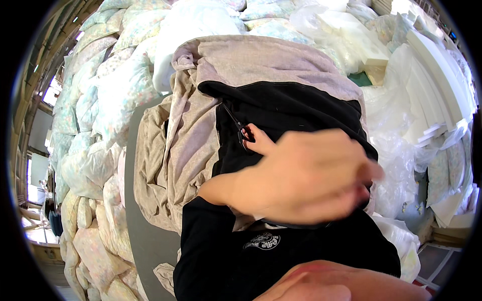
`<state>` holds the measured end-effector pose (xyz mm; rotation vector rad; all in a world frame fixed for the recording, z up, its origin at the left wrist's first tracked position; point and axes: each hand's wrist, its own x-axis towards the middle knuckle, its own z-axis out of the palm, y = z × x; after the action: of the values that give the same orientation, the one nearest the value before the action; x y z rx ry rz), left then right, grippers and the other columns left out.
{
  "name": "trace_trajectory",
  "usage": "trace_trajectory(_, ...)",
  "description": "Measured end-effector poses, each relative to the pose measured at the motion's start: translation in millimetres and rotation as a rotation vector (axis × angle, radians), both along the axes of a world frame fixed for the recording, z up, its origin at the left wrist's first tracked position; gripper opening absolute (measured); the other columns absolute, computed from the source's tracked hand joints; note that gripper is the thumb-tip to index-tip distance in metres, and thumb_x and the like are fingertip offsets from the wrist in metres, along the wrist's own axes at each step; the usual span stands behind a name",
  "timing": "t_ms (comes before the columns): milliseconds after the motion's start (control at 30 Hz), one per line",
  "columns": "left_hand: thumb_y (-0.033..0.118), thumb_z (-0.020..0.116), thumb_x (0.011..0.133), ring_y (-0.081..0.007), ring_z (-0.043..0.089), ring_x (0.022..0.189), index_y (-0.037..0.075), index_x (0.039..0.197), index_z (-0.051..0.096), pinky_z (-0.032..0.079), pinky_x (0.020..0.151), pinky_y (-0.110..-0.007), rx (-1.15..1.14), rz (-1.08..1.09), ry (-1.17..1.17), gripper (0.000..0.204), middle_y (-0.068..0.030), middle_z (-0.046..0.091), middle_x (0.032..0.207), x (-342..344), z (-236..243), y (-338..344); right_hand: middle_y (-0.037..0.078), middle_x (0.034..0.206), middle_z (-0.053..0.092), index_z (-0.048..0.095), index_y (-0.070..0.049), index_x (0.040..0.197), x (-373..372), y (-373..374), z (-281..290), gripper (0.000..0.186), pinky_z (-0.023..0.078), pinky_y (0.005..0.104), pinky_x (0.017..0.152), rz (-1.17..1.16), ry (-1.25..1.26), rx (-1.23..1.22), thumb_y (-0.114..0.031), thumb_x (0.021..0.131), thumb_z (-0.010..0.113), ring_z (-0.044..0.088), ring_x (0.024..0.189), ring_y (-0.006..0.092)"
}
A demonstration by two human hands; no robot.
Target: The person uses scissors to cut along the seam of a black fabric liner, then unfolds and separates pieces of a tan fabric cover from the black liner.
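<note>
My left hand (301, 175) fills the middle foreground, smeared by motion, crossing from the left sleeve toward the right; its finger positions are unclear. Beyond it and partly hidden by it, my right hand (258, 138) is closed on black-handled scissors (240, 125). The scissors' blades point up and left, lying along the left edge of black cloth (301, 105). That cloth lies over rumpled beige-grey fabric (266, 57), which bunches in folds at the left. Both rest on a grey surface (143, 220).
Stuffed bags of pastel, speckled filling (100, 150) are piled along the left and back. At the right are clear plastic sheeting (389, 125) and bent white foam slabs (429, 85). Wooden framing and windows show at the far left edge.
</note>
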<state>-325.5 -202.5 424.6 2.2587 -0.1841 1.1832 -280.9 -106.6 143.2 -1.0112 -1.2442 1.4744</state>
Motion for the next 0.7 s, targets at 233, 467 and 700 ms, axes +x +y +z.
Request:
trace_trajectory(233, 0.01, 0.066, 0.078, -0.0154, 0.056, 0.062, 0.006, 0.083, 0.057, 0.046, 0.041, -0.03, -0.13, -0.082, -0.199, 0.012, -0.0032, 0.049, 0.07, 15, 17, -40, 0.004, 0.082, 0.056, 0.048, -0.001, 0.107, -1, 13, -40, 0.034, 0.046, 0.0273, 0.075, -0.068, -0.212, 0.228, -0.009, 0.083, 0.072, 0.05, 0.075, 0.0116)
trace_trajectory(467, 0.002, 0.064, 0.086, -0.0179, 0.05, 0.045, 0.004, 0.094, 0.053, 0.038, 0.043, -0.027, -0.602, -0.53, 0.105, 0.014, -0.0025, 0.051, 0.06, -6, 19, -26, 0.002, 0.084, 0.057, 0.049, -0.001, 0.106, -2, 13, -40, 0.034, 0.045, 0.026, 0.074, -0.06, -0.147, 0.215, -0.009, 0.083, 0.072, 0.051, 0.076, 0.01)
trace_trajectory(700, -0.009, 0.066, 0.084, -0.0023, 0.039, 0.044, -0.003, 0.089, 0.055, 0.023, 0.043, -0.021, -0.987, -0.571, -0.202, 0.014, -0.0007, 0.052, 0.059, -13, 0, -33, -0.001, 0.087, 0.052, 0.048, -0.004, 0.106, -1, 14, -41, 0.029, 0.044, 0.0241, 0.078, -0.007, -0.211, 0.112, -0.003, 0.085, 0.068, 0.048, 0.081, 0.0057)
